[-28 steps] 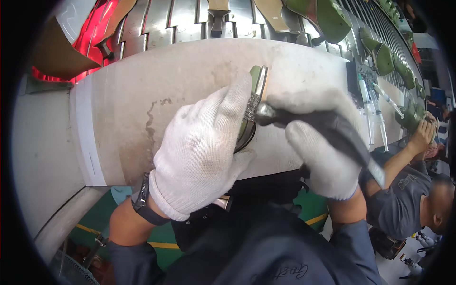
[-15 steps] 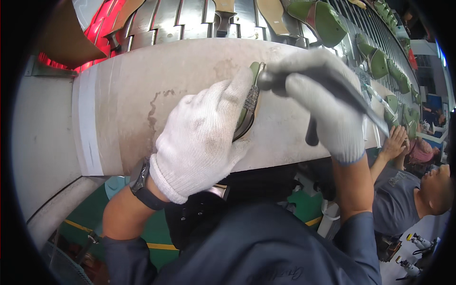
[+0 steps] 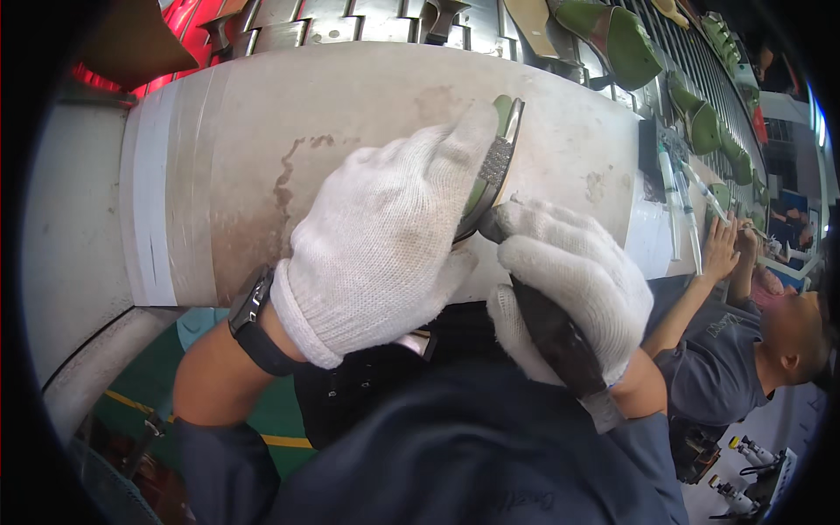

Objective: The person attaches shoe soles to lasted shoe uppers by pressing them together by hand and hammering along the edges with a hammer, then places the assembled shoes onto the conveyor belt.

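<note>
My left hand (image 3: pixel 385 232), in a white knit glove, is closed round a green shoe last (image 3: pixel 477 192) and holds it tilted over the pale bench. A glittery grey strap (image 3: pixel 497 162) and a shiny dark edge show along the last; the palm hides the rest. My right hand (image 3: pixel 582 280), gloved too, grips a dark hand tool (image 3: pixel 556 337) with a metal end pointing down toward my forearm. The tool's rounded tip (image 3: pixel 493 223) is against or very close to the lower edge of the last. Its exact kind is not clear.
Behind the curved bench (image 3: pixel 262 114) runs a slatted metal conveyor (image 3: pixel 332 31) with tan insole pieces. More green lasts (image 3: pixel 630 52) stand at the right. Syringe-like tubes (image 3: pixel 674 192) lie at the bench's right end, near a co-worker's hands (image 3: pixel 722 249).
My right hand has moved down and left with the tool, from above the bench to beside the last's lower end. The last and my left hand sit slightly further right.
</note>
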A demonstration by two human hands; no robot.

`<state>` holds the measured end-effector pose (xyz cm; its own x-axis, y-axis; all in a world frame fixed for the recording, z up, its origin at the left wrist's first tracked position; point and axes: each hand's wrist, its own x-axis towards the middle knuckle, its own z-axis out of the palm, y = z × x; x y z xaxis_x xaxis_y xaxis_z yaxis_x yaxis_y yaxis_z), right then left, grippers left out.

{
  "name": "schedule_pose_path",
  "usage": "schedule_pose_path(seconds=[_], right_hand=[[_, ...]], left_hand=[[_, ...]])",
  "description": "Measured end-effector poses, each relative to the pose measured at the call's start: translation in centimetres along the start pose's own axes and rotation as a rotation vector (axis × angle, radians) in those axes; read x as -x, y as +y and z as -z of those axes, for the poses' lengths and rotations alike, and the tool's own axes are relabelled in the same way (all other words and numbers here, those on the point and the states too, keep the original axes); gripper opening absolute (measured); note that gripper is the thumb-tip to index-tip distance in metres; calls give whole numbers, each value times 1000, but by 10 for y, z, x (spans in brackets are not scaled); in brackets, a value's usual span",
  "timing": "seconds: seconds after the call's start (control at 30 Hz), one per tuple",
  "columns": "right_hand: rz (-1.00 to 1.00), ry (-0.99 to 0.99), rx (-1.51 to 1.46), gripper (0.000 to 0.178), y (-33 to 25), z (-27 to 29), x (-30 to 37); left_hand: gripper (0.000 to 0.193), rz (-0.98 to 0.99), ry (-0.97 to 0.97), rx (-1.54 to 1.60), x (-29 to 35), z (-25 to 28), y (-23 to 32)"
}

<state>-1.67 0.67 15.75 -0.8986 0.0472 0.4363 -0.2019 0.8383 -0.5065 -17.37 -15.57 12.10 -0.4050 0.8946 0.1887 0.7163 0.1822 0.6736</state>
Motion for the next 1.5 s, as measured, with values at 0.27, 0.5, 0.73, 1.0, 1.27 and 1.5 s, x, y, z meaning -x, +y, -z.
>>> schedule_pose_path(seconds=[0.27, 0.5, 0.73, 1.0, 1.27, 1.5], right_hand=[[-35, -49, 90, 34, -21, -15, 8], [-190, -27, -88, 40, -31, -32, 19], [-282, 164, -598, 38, -36, -60, 32], [-356, 51, -909, 38, -23, -38, 38], [-150, 139, -350, 34, -28, -47, 25], [-376, -42, -745, 30, -14, -12, 23]], left_hand=[[95, -71, 29, 150, 5, 4, -10], [63, -113, 40, 256, 26, 14, -37], [59, -125, 50, 191, 24, 12, -33], [55, -32, 18, 237, 30, 12, -33], [54, -81, 54, 228, 19, 10, -29], [63, 11, -7, 201, 17, 16, -16]])
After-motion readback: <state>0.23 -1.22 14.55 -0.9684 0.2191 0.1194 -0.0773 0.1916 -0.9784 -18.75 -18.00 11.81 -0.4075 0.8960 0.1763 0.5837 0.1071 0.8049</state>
